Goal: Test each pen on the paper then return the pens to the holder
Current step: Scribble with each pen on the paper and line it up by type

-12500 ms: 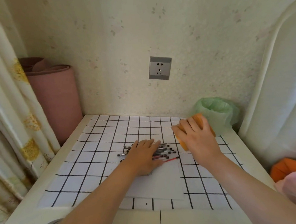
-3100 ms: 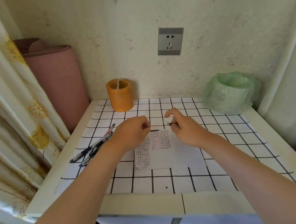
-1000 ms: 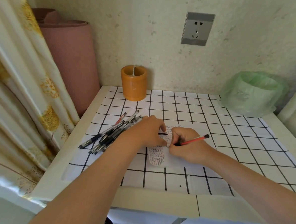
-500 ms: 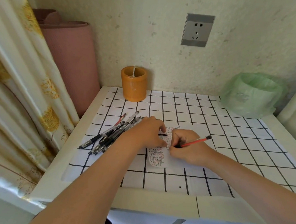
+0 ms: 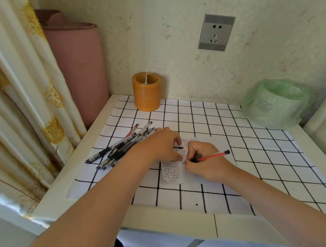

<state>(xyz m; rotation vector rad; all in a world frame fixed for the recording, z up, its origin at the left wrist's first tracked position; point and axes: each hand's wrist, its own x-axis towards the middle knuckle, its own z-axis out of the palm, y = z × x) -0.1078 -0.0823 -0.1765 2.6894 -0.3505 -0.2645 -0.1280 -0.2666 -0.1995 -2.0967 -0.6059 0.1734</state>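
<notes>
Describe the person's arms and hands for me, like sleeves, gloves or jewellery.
The left hand and right hand are bare: no gloves, rings or watch visible. Both forearms are uncovered to the picture's edge, so no sleeves show. No bands or markings appear on either wrist.

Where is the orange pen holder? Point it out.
In the head view, the orange pen holder stands at the table's far left by the wall, beside the rolled pink mat, beyond the loose pens.
</notes>
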